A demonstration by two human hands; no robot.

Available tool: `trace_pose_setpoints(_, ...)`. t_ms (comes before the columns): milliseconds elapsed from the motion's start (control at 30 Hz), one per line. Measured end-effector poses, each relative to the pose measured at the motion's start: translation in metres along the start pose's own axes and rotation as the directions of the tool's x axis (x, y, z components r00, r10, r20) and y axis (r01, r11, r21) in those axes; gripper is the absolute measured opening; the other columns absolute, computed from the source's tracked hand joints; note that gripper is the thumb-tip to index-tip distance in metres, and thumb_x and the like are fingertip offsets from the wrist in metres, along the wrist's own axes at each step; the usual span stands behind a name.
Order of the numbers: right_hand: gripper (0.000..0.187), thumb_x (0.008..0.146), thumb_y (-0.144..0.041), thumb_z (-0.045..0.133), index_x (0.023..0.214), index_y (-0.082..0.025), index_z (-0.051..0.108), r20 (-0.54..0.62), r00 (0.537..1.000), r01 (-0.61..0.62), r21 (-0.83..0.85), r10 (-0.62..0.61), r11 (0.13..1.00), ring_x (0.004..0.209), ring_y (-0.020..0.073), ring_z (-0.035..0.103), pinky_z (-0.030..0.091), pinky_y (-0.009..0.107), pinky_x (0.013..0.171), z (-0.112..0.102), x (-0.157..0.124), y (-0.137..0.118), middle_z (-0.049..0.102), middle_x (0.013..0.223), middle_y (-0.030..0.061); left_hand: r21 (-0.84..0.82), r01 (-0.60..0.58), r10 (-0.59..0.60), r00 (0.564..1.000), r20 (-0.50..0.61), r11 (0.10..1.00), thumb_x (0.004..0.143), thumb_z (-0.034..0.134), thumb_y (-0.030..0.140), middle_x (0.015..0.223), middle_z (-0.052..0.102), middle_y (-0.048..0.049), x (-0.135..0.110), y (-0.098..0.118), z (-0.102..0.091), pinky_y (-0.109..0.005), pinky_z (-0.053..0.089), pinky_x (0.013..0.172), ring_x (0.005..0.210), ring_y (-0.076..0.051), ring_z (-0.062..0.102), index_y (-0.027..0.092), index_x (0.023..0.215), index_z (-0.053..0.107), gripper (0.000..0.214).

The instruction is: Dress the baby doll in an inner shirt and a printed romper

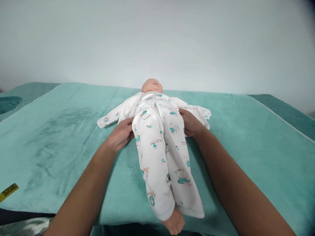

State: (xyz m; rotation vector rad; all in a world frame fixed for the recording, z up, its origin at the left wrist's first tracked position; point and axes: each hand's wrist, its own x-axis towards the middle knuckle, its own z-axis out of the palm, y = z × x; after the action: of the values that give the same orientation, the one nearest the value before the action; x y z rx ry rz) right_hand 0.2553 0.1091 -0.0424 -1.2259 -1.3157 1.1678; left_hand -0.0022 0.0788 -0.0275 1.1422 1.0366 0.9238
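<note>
A baby doll (152, 86) lies on its back on a teal towel (61, 137), head away from me. It wears a white sleepsuit (159, 147) printed with small teal animals. One bare foot (175, 223) sticks out at the near edge. My left hand (120, 134) presses against the doll's left side at the waist, fingers curled on the fabric. My right hand (190, 124) holds the other side of the waist, fingers tucked under the suit. The sleeves lie spread out flat to both sides.
The towel covers a wide flat surface against a plain pale wall (157, 39). A darker teal cloth (290, 114) shows at the right and far left edges. A yellow tag (8, 191) lies at the lower left edge.
</note>
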Motion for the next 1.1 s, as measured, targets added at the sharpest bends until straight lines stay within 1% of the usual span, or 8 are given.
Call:
trace_pose_setpoints(100,0.016,0.064,-0.027,0.070,0.078,-0.021,0.064,0.057,0.998,-0.026,0.095,0.021,0.995,0.069,0.0178,0.061,0.051,0.031,0.059,0.003,-0.001,-0.001,0.068,0.074,-0.0005,-0.050,-0.013,0.013,1.000,-0.003,0.999,0.071,0.073,0.028,0.103,0.072,-0.0071,-0.004,0.002,0.000,-0.035,0.053,0.083,0.097,-0.024,0.065,0.019,0.103,0.069,0.034)
trace_pose_setpoints(233,0.017,0.065,-0.024,0.072,0.082,-0.022,0.069,0.134,0.989,-0.082,0.087,0.070,0.993,0.072,0.0203,0.063,0.053,0.031,0.062,0.000,-0.002,-0.003,0.071,0.074,0.0009,-0.091,-0.023,0.021,1.000,-0.021,0.996,0.070,0.074,0.028,0.107,0.071,-0.0078,-0.007,0.003,-0.002,-0.035,0.053,0.083,0.099,-0.025,0.065,0.017,0.109,0.068,0.041)
trace_pose_setpoints(467,0.019,0.065,-0.017,0.072,0.083,-0.023,0.073,0.316,0.925,-0.258,0.114,0.212,0.959,0.077,0.0226,0.069,0.058,0.036,0.072,-0.014,-0.004,-0.007,0.074,0.083,0.0036,-0.155,-0.049,0.054,0.998,0.026,0.987,0.072,0.071,0.024,0.110,0.071,-0.0076,-0.004,-0.003,-0.007,-0.037,0.052,0.090,0.103,-0.025,0.064,0.017,0.108,0.070,0.037)
trace_pose_setpoints(633,0.029,0.063,-0.013,0.072,0.089,-0.025,0.073,0.318,0.928,-0.269,0.217,0.192,0.939,0.081,0.0231,0.070,0.059,0.034,0.070,-0.009,-0.006,-0.009,0.074,0.086,0.0026,-0.216,-0.047,0.051,0.999,0.014,0.975,0.071,0.070,0.019,0.109,0.071,-0.0085,-0.004,-0.003,-0.007,-0.034,0.055,0.084,0.100,-0.025,0.066,0.014,0.107,0.070,0.036)
trace_pose_setpoints(733,0.024,0.069,-0.019,0.071,0.092,-0.025,0.072,0.287,0.942,-0.256,0.292,0.171,0.921,0.086,0.0235,0.070,0.060,0.035,0.073,-0.002,-0.006,-0.010,0.075,0.087,0.0024,-0.276,-0.038,0.034,0.999,-0.017,0.960,0.074,0.065,0.018,0.105,0.072,-0.0094,-0.002,-0.005,-0.007,-0.032,0.056,0.082,0.096,-0.023,0.067,0.012,0.102,0.071,0.029)
trace_pose_setpoints(867,0.021,0.077,-0.029,0.066,0.096,-0.025,0.071,0.300,0.942,-0.259,0.357,0.152,0.898,0.091,0.0227,0.068,0.059,0.037,0.076,0.003,-0.003,-0.009,0.075,0.091,0.0019,-0.288,-0.023,0.011,0.999,-0.046,0.957,0.076,0.064,0.018,0.100,0.073,-0.0107,-0.001,-0.006,-0.006,-0.035,0.058,0.081,0.094,-0.025,0.068,0.010,0.100,0.070,0.026)
trace_pose_setpoints(967,0.023,0.073,-0.025,0.068,0.095,-0.024,0.072,0.298,0.943,-0.256,0.357,0.150,0.898,0.088,0.0210,0.069,0.059,0.033,0.073,0.002,-0.002,-0.006,0.075,0.091,0.0019,-0.254,0.007,-0.014,1.000,-0.025,0.967,0.075,0.066,0.017,0.102,0.073,-0.0115,-0.005,-0.005,-0.005,-0.039,0.058,0.082,0.097,-0.027,0.068,0.011,0.100,0.069,0.026)
trace_pose_setpoints(1100,0.028,0.064,-0.015,0.072,0.091,-0.023,0.072,0.290,0.947,-0.230,0.318,0.137,0.920,0.074,0.0192,0.069,0.058,0.028,0.061,-0.002,-0.003,-0.002,0.074,0.083,0.0013,-0.249,0.038,-0.042,0.999,-0.009,0.968,0.074,0.069,0.017,0.110,0.071,-0.0124,-0.012,-0.004,-0.005,-0.042,0.058,0.082,0.102,-0.031,0.066,0.013,0.105,0.067,0.031)
